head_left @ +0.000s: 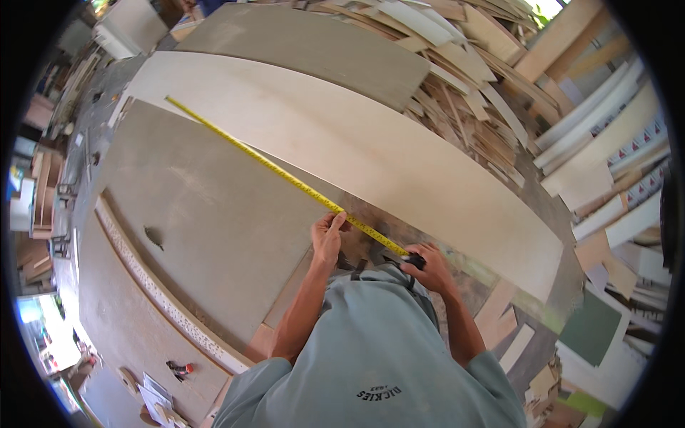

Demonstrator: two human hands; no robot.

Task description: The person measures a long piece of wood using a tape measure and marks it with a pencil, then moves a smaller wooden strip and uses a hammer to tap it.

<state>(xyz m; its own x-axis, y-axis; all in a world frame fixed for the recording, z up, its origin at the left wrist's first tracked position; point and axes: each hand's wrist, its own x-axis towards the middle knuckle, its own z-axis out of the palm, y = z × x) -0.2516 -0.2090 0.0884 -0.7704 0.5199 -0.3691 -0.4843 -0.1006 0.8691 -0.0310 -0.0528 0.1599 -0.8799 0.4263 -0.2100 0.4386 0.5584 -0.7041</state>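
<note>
A yellow tape measure (285, 175) is drawn out in a long diagonal line toward the far left. My right hand (429, 267) is closed round its black case (414, 261), close to my body. Further along, my left hand (330, 235) pinches the yellow blade between thumb and fingers. The blade runs over a large grey-brown board (193, 178), and its far end lies near that board's far edge. Just beyond lies a long pale board (342, 146), its near edge close to the blade.
Another grey-brown board (300, 46) lies behind the pale one. Offcuts (464, 93) are heaped at the far right, near stacked white strips (606, 128). A speckled strip (157, 285) crosses on the left. A red-and-black tool (180, 369) sits on the board at lower left.
</note>
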